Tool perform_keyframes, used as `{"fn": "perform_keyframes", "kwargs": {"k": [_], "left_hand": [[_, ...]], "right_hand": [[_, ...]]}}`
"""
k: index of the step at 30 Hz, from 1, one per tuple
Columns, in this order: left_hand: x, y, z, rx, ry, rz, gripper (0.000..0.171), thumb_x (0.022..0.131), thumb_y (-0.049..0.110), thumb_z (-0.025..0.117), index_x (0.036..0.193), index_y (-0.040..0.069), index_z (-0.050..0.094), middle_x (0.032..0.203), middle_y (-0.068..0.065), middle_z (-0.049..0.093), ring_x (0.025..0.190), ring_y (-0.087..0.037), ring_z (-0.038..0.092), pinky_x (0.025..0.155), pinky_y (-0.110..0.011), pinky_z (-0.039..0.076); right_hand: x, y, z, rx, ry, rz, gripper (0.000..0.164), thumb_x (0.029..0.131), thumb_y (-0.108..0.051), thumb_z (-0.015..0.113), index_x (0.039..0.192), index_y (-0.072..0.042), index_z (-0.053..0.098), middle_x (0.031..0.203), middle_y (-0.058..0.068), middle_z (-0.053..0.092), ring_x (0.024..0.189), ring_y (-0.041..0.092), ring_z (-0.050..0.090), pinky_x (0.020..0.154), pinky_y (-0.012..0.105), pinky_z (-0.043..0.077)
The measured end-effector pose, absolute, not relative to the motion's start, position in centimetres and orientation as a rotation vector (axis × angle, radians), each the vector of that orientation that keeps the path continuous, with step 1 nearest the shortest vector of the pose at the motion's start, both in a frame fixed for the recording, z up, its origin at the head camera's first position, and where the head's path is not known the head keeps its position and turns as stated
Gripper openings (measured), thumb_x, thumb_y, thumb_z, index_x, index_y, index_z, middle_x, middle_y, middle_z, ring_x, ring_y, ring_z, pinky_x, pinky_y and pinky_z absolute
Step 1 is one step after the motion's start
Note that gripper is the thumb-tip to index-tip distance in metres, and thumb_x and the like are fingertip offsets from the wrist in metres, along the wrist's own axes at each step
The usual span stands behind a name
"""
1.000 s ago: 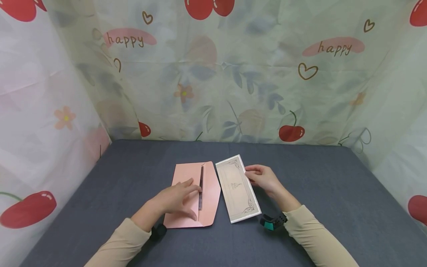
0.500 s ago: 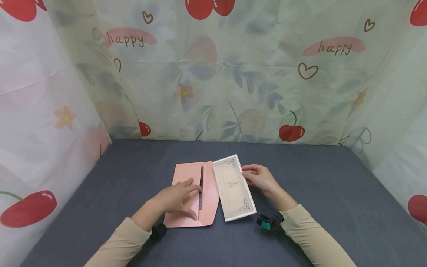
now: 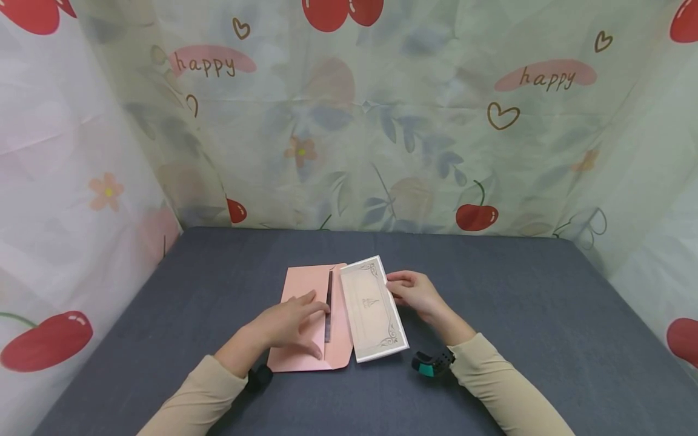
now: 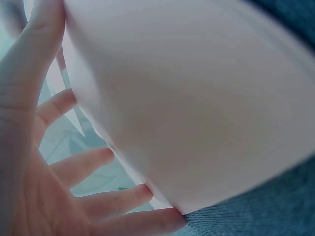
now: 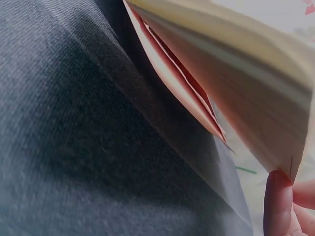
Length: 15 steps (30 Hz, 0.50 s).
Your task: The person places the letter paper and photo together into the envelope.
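A pink envelope [image 3: 342, 339] lies with its flap opened out to the right and a dark slit along its mouth. My left hand [image 3: 286, 321] rests on it, fingers spread and fingertips touching the paper near the slit. In the left wrist view, relaxed fingers [image 4: 106, 199] meet the edge of a broad pale pink surface. My right hand [image 3: 417, 293] pinches the right edge of a cream folded card [image 3: 373, 309] with a white border and ornate corners. This card is tilted and overlaps the envelope's flap. In the right wrist view, the card [image 5: 266, 118] stands raised beside the pink envelope [image 5: 172, 78].
A dark grey cloth [image 3: 480, 272] covers the table. Behind it hangs a patterned curtain [image 3: 371, 151] with cherries, leaves and the word happy, and its sides close in the table left and right. A black wrist strap [image 3: 433, 363] is on the right wrist.
My right hand has moved left with the card, from beside the envelope to over its flap. The left hand and the envelope have stayed in place.
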<state>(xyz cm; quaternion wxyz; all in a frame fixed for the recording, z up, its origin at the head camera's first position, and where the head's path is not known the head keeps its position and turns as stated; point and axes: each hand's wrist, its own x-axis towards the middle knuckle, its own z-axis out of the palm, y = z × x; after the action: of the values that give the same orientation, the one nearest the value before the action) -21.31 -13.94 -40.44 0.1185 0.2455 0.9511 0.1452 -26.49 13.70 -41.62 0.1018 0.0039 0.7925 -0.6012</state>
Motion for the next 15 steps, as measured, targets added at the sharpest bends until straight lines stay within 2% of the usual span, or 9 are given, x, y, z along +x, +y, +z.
{"fn": "perform_keyframes", "kwargs": {"k": [15], "left_hand": [[-21.3, -13.9, -40.6, 0.709, 2.784, 0.422, 0.076, 0.060, 0.059, 0.077, 0.124, 0.029, 0.049, 0.150, -0.019, 0.032, 0.130, -0.046, 0.039, 0.097, -0.056, 0.040]], "right_hand": [[-26.5, 12.2, -42.0, 0.009, 2.216, -1.906, 0.034, 0.088, -0.003, 0.058, 0.118, 0.011, 0.054, 0.089, 0.007, 0.070, 0.067, 0.003, 0.061, 0.063, 0.020, 0.052]]}}
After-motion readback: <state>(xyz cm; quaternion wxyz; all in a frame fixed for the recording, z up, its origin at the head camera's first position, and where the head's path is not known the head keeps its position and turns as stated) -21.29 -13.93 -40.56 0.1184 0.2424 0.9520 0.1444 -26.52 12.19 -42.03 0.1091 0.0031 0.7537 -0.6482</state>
